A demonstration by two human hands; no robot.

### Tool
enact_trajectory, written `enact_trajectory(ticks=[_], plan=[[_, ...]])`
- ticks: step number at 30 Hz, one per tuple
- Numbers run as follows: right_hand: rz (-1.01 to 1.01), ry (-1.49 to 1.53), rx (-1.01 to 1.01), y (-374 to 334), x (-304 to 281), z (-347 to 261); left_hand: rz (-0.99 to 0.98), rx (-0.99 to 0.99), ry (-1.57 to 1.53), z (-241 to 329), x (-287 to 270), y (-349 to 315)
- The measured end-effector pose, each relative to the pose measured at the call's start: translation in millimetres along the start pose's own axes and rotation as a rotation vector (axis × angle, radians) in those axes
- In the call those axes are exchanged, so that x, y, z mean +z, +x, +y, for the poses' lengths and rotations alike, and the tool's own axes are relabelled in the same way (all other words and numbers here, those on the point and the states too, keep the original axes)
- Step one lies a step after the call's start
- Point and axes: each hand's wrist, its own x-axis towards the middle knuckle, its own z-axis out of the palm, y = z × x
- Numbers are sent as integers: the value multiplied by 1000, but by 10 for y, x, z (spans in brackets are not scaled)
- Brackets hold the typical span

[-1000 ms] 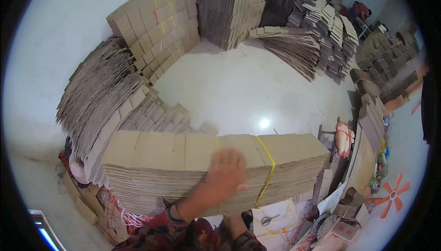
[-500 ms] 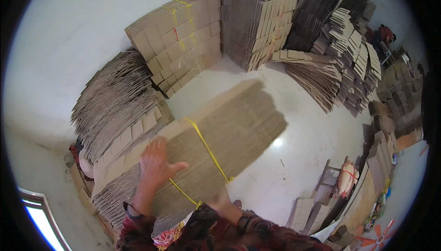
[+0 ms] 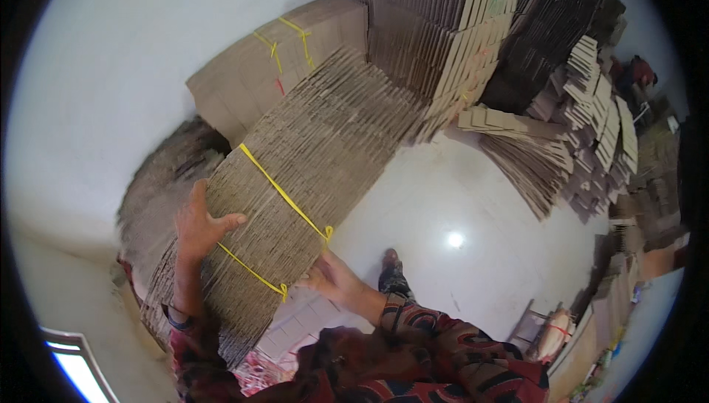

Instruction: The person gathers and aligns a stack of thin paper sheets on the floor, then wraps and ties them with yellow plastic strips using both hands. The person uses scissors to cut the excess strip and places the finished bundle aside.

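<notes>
A long bundle of brown cardboard sheets stretches diagonally before me, its ribbed stacked edges facing up. Two yellow straps cross it, the farther strap and the nearer strap, each knotted at the right edge. My left hand grips the bundle's left side, thumb lying over the edges and fingers partly hidden behind it. On the opposite side my right hand holds the right edge between the two knots, its fingertips partly hidden.
Strapped cardboard stands against the wall, with tall stacks behind. A heap of loose sheets is at left. Fanned sheets lie at right on the pale floor. A small stool stands lower right; pink-red strips lie below me.
The bundle has tilted up and swung away toward the far stacks. My left hand has moved left with it, and my right hand has risen along its edge. A shoe now shows on the floor.
</notes>
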Motion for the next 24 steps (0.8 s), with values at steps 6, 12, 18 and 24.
enact_trajectory(ticks=[6,12,18,24], plan=[[-200,25,35,880,465,-905,55,-6,-2,169,-246,1135],[-228,-77,8,2259,1032,-1734,58,15,84,176,-548,2893],[-137,-199,-76,3117,911,-1939,0,86,-176,-428,-97,3881],[-48,-270,-148,3833,688,-1868,-86,81,-510,-1114,343,4468]])
